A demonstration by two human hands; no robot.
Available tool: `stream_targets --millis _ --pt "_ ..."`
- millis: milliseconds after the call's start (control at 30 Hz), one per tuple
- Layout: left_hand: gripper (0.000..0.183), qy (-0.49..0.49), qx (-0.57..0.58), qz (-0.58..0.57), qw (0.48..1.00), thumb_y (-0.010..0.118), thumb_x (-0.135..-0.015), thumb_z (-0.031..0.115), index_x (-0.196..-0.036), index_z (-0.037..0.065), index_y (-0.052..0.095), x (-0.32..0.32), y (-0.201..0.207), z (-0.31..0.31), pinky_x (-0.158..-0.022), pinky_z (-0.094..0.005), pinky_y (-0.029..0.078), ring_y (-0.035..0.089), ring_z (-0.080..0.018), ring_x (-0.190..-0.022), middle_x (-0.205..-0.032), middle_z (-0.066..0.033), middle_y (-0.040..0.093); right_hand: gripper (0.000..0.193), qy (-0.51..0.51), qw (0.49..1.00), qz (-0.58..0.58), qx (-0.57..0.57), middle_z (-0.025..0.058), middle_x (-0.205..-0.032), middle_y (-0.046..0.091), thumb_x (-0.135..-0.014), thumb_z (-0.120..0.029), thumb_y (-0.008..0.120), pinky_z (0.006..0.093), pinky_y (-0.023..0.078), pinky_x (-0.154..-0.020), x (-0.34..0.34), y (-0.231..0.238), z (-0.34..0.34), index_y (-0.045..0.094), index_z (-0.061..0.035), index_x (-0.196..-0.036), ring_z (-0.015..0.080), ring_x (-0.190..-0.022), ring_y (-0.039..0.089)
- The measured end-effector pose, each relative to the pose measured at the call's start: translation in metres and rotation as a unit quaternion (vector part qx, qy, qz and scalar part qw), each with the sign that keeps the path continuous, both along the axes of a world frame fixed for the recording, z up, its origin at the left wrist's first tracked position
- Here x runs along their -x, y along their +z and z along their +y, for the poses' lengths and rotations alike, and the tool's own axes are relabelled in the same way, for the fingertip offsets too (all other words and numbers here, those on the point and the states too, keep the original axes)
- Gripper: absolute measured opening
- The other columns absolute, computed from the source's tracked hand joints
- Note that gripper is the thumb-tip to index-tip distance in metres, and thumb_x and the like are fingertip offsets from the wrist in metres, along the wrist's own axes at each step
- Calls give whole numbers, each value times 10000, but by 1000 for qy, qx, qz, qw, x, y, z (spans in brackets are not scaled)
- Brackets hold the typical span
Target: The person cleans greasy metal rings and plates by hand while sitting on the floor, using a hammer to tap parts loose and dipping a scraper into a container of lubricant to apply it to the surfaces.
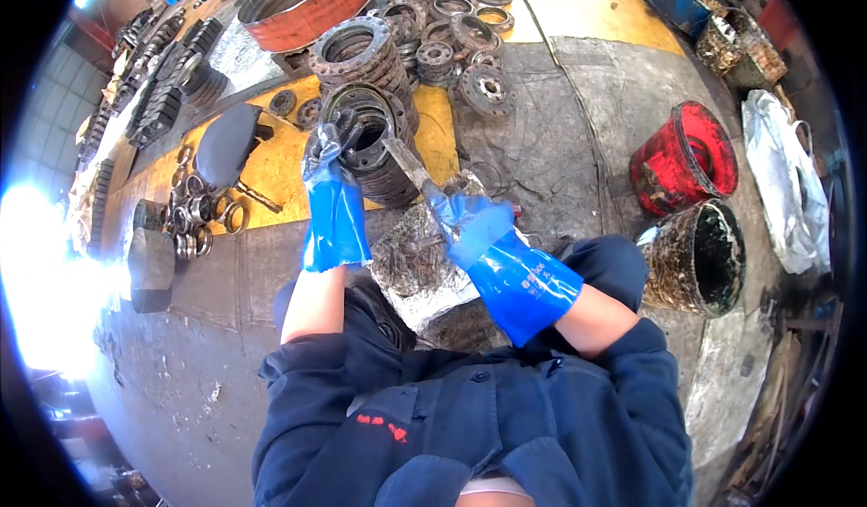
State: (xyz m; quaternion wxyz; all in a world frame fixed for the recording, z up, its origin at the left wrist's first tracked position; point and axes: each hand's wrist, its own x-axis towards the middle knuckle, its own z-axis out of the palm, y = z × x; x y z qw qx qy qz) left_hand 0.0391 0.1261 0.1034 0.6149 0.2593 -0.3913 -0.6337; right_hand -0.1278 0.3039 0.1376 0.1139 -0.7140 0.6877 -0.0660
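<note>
In the head view, the left hand (332, 150) grips a grimy metal ring (398, 117) atop the ring stack (390, 187), while the right hand (470, 225) clasps a flat scraper (406, 161) beside that stack, which could jab those fingers if grime makes it slip.
</note>
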Motion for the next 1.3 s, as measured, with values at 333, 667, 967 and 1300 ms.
stream_targets --millis 333,667,967,1300 --pt "354 -62 -144 90 984 445 -1064 155 -1317 -75 540 -29 -14 -37 -1020 -406 548 650 -302 -1145 -1282 -204 634 568 30 995 88 41 175 -1203 613 -935 -131 488 514 570 -613 22 -15 7 400 -169 -1495 330 -912 717" --pt "345 -110 -151 -30 982 459 -1030 98 -1317 -67 555 -37 20 7 -946 -399 559 670 -288 -1061 -1213 -200 660 569 59 967 213 128 34 -1095 709 -898 -158 566 401 520 -468 36 -17 27 511 -306 -1445 208 -632 693" --pt "331 -188 84 -357 911 513 -995 87 -1303 2 600 -50 24 23 -858 -333 528 658 -237 -978 -1136 -146 682 626 56 981 185 9 88 -1111 691 -892 -151 577 437 546 -544 40 1 35 448 -297 -1487 270 -698 704" --pt "299 -207 72 -237 946 595 -978 79 -1268 15 633 -37 -6 15 -936 -291 537 669 -180 -1036 -1155 -98 704 676 -91 975 116 166 65 -1021 703 -834 -152 678 452 563 -702 79 51 58 474 -347 -1448 305 -879 695"
